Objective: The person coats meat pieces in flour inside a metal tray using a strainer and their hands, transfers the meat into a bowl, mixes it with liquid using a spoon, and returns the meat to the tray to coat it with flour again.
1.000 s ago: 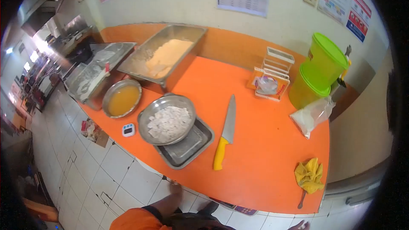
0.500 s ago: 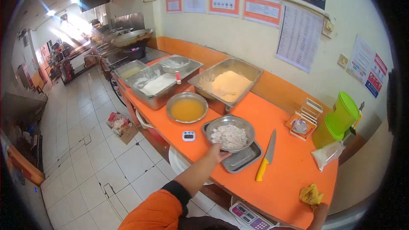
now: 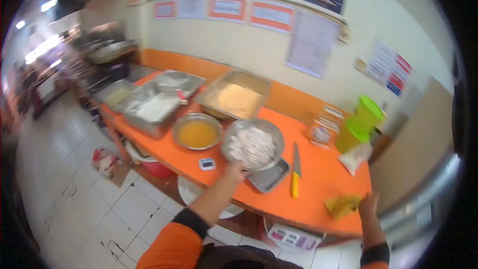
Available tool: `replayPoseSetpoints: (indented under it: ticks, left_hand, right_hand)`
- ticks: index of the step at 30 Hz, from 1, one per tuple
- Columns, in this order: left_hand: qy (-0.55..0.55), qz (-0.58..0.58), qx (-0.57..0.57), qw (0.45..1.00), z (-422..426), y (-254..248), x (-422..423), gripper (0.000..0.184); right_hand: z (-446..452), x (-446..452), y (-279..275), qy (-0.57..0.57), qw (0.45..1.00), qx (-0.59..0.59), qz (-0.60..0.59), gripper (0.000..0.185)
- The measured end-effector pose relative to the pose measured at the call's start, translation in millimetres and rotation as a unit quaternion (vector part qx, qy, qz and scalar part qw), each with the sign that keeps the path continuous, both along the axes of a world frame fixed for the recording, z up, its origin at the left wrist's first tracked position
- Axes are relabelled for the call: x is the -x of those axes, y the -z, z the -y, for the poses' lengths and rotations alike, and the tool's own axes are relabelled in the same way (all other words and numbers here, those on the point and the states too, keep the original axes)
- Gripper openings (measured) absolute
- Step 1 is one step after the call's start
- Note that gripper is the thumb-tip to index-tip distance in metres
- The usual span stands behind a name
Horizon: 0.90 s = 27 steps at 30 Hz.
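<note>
My left hand (image 3: 238, 170) grips the near rim of a round metal bowl (image 3: 279, 137) filled with pale, floury pieces (image 3: 252, 147). The bowl is above the orange table, over the far end of a small metal tray (image 3: 269, 175). At the table's right end, my right hand (image 3: 368, 204) is closed on a crumpled yellow cloth (image 3: 343, 206). Between the hands lies a knife (image 3: 296, 179) with a yellow handle, its blade pointing away from me. A small white timer (image 3: 206, 164) sits left of the bowl.
Behind the bowl are a bowl of orange-yellow liquid (image 3: 197, 133), a pan of orange powder (image 3: 238, 100) and a pan of white flour (image 3: 150, 107). Green tubs (image 3: 366, 114) and a clear bag (image 3: 354, 159) stand at the right. Below the front edge is a digital scale (image 3: 294, 237).
My left hand has raised the bowl off the tray. My right hand has come further into view, with the yellow cloth in it. The camera has turned, and the picture is blurred.
</note>
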<state>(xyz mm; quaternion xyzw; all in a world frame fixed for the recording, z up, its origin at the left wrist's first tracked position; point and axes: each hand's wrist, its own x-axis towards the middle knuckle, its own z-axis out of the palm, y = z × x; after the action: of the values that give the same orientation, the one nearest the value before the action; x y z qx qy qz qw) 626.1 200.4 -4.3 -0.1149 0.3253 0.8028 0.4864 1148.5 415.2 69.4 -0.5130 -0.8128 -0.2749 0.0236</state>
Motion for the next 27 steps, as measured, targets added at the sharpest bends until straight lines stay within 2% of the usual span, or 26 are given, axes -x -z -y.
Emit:
replayPoseSetpoints:
  ticks: [1, 2, 3, 4, 5, 7, 8, 9, 11, 13, 15, 17, 18, 19, 20, 21, 22, 23, 24, 25, 26, 27]
  left_hand:
    - [0.018, -0.031, -0.035, 0.999, 19, -7, 3, 0.033]
    - [0.039, -0.096, -0.079, 0.991, 51, -27, -1, 0.035]
    - [0.052, -0.121, -0.086, 0.988, 69, -17, 11, 0.041]
    - [0.083, -0.095, -0.067, 0.99, 90, -17, 21, 0.039]
    - [0.097, -0.078, -0.06, 0.99, 124, -35, 20, 0.041]
    - [0.069, -0.15, -0.058, 0.985, 188, -46, 16, 0.034]
    - [0.115, -0.165, -0.104, 0.974, 222, -29, 28, 0.034]
    - [0.07, -0.191, -0.073, 0.976, 245, -62, 7, 0.034]
    - [0.004, -0.13, 0.021, 0.991, 310, -19, 14, 0.042]
    - [-0.007, -0.13, 0.017, 0.991, 369, 12, 7, 0.054]
    - [-0.075, -0.151, 0.072, 0.983, 416, 38, -11, 0.048]
    - [-0.092, -0.083, 0.073, 0.99, 449, 60, -23, 0.05]
    - [-0.121, -0.052, 0.075, 0.988, 469, 74, -30, 0.051]
    - [-0.114, -0.16, 0.135, 0.971, 487, 116, -33, 0.045]
    - [-0.049, -0.281, 0.267, 0.921, 491, 94, -39, 0.037]
    - [0.04, -0.398, 0.427, 0.811, 494, 70, -47, 0.029]
    - [0.105, -0.465, 0.551, 0.685, 496, 46, -55, 0.021]
    - [0.056, -0.534, 0.534, 0.653, 508, 62, -55, 0.02]
    - [0.029, -0.517, 0.554, 0.652, 513, 75, -53, 0.016]
    - [-0.122, -0.351, 0.383, 0.846, 516, 87, -51, 0.023]
    - [-0.31, -0.149, 0.183, 0.921, 518, 99, -49, 0.03]
    - [-0.347, -0.079, 0.166, 0.92, 503, 85, -53, 0.039]
  right_hand:
    - [13, 3, -12, -0.001, 0.996, -0.072, 0.057, 0.022]
    - [53, 38, -52, 0.046, 0.977, -0.022, 0.208, 0.022]
    - [42, 33, -43, 0.062, 0.973, 0.006, 0.22, 0.023]
    - [43, 41, -49, 0.088, 0.967, 0.037, 0.236, 0.023]
    - [32, 23, -35, -0.074, 0.985, -0.129, 0.083, 0.019]
    - [68, 50, -81, -0.018, 0.997, -0.06, 0.037, 0.015]
    - [45, 34, -64, -0.048, 0.997, -0.06, 0.032, 0.014]
    - [22, 23, -45, -0.085, 0.994, -0.06, 0.026, 0.014]
    - [48, 41, -77, -0.056, 0.993, -0.092, 0.042, 0.013]
    - [51, 59, -92, -0.045, 0.99, -0.111, 0.079, 0.012]
    - [34, 64, -94, -0.054, 0.982, -0.112, 0.139, 0.012]
    - [-14, 58, -76, 0.026, 0.983, -0.156, 0.097, 0.015]
    - [-26, 67, -77, 0.051, 0.992, -0.105, 0.051, 0.013]
    - [-33, 86, -82, 0.049, 0.995, -0.081, 0.024, 0.012]
    - [-33, 111, -87, 0.026, 0.997, -0.067, -0.006, 0.012]
    - [-33, 136, -91, -0.011, 0.997, -0.055, -0.049, 0.011]
    - [-27, 163, -90, -0.061, 0.992, -0.034, -0.105, 0.011]
    - [-23, 191, -92, -0.112, 0.977, -0.003, -0.179, 0.011]
    - [-12, 222, -92, -0.168, 0.952, 0.047, -0.253, 0.01]
    - [1, 256, -89, -0.219, 0.915, 0.105, -0.323, 0.01]
    - [18, 290, -86, -0.262, 0.872, 0.169, -0.378, 0.01]
    - [26, 314, -80, -0.299, 0.819, 0.24, -0.427, 0.01]
